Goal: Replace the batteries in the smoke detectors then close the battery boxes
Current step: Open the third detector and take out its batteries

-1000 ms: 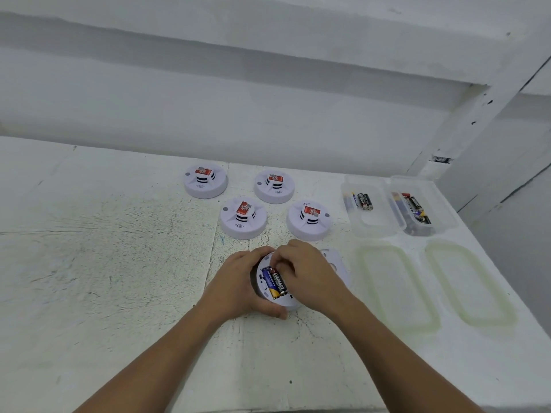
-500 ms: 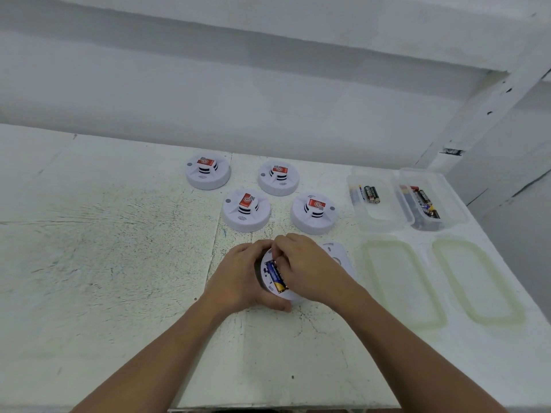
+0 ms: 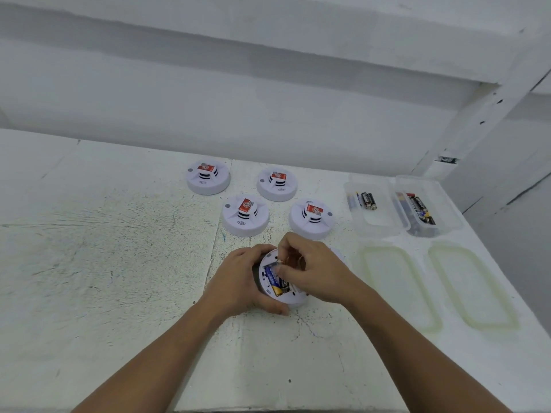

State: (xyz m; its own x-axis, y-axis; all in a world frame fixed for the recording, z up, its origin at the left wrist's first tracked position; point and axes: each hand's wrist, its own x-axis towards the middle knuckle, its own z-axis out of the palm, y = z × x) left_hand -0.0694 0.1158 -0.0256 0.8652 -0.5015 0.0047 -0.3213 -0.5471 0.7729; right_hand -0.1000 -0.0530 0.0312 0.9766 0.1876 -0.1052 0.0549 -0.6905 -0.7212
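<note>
- A second ago a black battery lay beside the blue one. It no longer shows. Bare metal springs [image 3: 280,259] show there instead, and the right hand [image 3: 313,269] has slid toward the far side.
- The white round plastic smoke detector [image 3: 295,301] lies upside down on the white table [image 3: 119,263], closer to the near edge than the four other white smoke detectors [image 3: 245,216].
- The left hand [image 3: 238,281] grips its left rim, with the fingers curled round it.
- The blue and gold stick-shaped battery [image 3: 275,280] sits in the open battery box, just left of the right thumb.
- Its long way runs from far to near, leaning a little right. The gold end points at the near edge.
- The right fingers are curled, with their tips down at the far end of the box. I cannot tell if they pinch anything.
- The empty slot lies right of the blue battery, under those fingers, so the right hand is nearer.
- Spare batteries wait in two clear plastic boxes [image 3: 375,231] toward the far right corner, well apart from the hands.
</note>
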